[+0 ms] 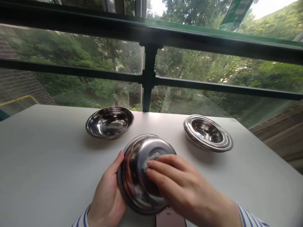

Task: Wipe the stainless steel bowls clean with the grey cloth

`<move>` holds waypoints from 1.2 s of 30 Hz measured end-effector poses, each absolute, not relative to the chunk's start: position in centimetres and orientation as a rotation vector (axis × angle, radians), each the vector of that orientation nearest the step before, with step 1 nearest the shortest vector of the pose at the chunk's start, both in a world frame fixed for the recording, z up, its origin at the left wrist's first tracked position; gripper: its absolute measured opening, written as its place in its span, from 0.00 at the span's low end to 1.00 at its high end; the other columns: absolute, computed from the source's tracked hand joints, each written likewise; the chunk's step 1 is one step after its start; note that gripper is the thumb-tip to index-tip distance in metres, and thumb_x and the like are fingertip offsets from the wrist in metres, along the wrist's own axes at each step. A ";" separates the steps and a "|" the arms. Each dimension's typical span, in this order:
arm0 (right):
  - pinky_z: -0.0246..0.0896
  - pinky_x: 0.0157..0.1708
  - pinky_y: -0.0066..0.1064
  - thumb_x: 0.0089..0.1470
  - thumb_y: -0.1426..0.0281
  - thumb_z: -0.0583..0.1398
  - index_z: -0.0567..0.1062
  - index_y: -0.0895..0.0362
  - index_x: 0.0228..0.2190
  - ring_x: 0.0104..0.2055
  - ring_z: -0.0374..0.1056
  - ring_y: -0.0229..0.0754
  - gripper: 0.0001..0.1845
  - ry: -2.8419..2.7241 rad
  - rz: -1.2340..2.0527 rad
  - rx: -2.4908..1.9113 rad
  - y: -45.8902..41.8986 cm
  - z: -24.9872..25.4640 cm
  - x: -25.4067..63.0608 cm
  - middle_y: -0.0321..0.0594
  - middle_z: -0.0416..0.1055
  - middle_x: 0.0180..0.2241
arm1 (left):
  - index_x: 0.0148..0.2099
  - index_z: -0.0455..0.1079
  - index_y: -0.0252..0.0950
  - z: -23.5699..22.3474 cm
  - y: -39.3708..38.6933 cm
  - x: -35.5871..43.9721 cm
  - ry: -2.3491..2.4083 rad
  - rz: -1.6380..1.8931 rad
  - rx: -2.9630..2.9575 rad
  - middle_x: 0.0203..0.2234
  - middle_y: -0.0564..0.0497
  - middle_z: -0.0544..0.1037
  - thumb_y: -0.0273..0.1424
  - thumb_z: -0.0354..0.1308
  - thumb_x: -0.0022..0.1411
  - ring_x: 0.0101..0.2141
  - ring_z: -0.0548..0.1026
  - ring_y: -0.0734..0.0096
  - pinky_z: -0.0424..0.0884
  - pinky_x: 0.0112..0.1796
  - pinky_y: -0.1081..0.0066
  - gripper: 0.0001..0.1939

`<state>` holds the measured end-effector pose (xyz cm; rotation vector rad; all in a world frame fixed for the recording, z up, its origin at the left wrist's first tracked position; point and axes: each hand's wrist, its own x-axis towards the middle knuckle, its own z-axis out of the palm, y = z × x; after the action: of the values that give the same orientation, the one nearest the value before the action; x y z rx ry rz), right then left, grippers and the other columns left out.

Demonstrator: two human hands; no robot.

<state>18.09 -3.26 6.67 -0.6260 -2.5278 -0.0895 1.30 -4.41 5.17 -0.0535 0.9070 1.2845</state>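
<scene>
Head view: held metal bowl (142, 189) is tipped, its underside toward the camera; it sits between the two hands, above the near-middle part of the white worktop (59, 157); left hand (107, 192) grip is closed on the bowl's left rim, thumb up along the edge, palm beside and below it; right hand (187, 186) grip is pinching a small greyish scrubbing pad (151, 160), fingertips pressing it against the bowl's base; bowl's far rim is uncovered, right side partly hidden by the right hand.

Left metal bowl (110, 123) stands open side up, beyond the held bowl and to its left, near the worktop's far edge; right metal bowls (208, 134), apparently stacked, open side up, lie beyond and to the right; both apart from the hands. Phone-like object (170, 218) lies under the right wrist side, cut off by the frame bottom; hard to tell more.

Room: wide bare worktop left of the left hand; bare strip between held bowl and right bowls; more bare surface right of the right forearm; far edge runs along the green window frame (148, 78), right edge slants down toward the camera.
</scene>
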 end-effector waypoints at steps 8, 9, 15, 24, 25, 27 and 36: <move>0.67 0.43 0.35 0.59 0.74 0.52 0.71 0.65 0.42 0.44 0.65 0.44 0.12 -2.555 0.009 -0.603 -3.4 7.2 17.9 0.48 0.72 0.43 | 0.30 0.73 0.31 5.1 -4.4 1.4 0.925 1.301 -0.097 0.22 0.46 0.79 0.26 0.50 0.61 0.27 0.78 0.65 0.75 0.34 0.64 0.12; 0.67 0.42 0.34 0.59 0.74 0.51 0.72 0.65 0.41 0.44 0.65 0.44 0.12 -2.558 0.015 -0.588 -3.4 7.3 17.9 0.48 0.73 0.43 | 0.30 0.73 0.31 5.1 -4.3 1.4 0.915 1.297 -0.093 0.23 0.46 0.79 0.26 0.50 0.61 0.26 0.78 0.65 0.75 0.34 0.64 0.12; 0.66 0.44 0.41 0.59 0.74 0.51 0.69 0.63 0.46 0.48 0.63 0.47 0.15 -2.500 -0.098 -0.782 -2.6 6.6 18.3 0.50 0.70 0.46 | 0.34 0.73 0.30 5.4 -4.4 1.5 0.918 1.273 -0.078 0.23 0.45 0.79 0.27 0.50 0.61 0.27 0.78 0.64 0.75 0.33 0.65 0.11; 0.68 0.41 0.33 0.58 0.75 0.52 0.72 0.62 0.40 0.41 0.67 0.42 0.11 -2.663 0.116 -0.574 -4.0 8.8 18.7 0.45 0.74 0.40 | 0.30 0.71 0.31 5.4 -4.1 1.3 0.976 1.322 -0.088 0.22 0.46 0.79 0.26 0.50 0.61 0.26 0.78 0.64 0.75 0.33 0.65 0.11; 0.67 0.42 0.33 0.57 0.75 0.53 0.72 0.61 0.40 0.42 0.67 0.42 0.11 -2.679 0.127 -0.591 -4.0 9.1 19.0 0.45 0.74 0.39 | 0.30 0.71 0.31 5.5 -4.1 1.3 0.982 1.324 -0.079 0.23 0.46 0.79 0.27 0.50 0.61 0.26 0.78 0.64 0.75 0.33 0.64 0.11; 0.67 0.42 0.33 0.57 0.75 0.53 0.72 0.60 0.40 0.42 0.68 0.42 0.11 -2.705 0.135 -0.633 -4.0 9.5 19.5 0.45 0.74 0.38 | 0.31 0.72 0.31 5.5 -4.1 1.4 0.994 1.336 -0.069 0.23 0.46 0.80 0.27 0.50 0.61 0.25 0.78 0.64 0.75 0.33 0.64 0.11; 0.65 0.44 0.37 0.58 0.75 0.52 0.70 0.62 0.44 0.46 0.64 0.45 0.13 -2.576 -0.050 -0.701 -3.1 8.0 19.0 0.48 0.71 0.45 | 0.35 0.74 0.29 5.4 -4.4 1.7 0.922 1.277 -0.063 0.26 0.43 0.80 0.27 0.49 0.61 0.30 0.78 0.62 0.75 0.35 0.63 0.13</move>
<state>18.96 -3.07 8.02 -0.7006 -2.5759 -0.0496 1.70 -4.39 5.36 -0.0626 0.9216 1.2768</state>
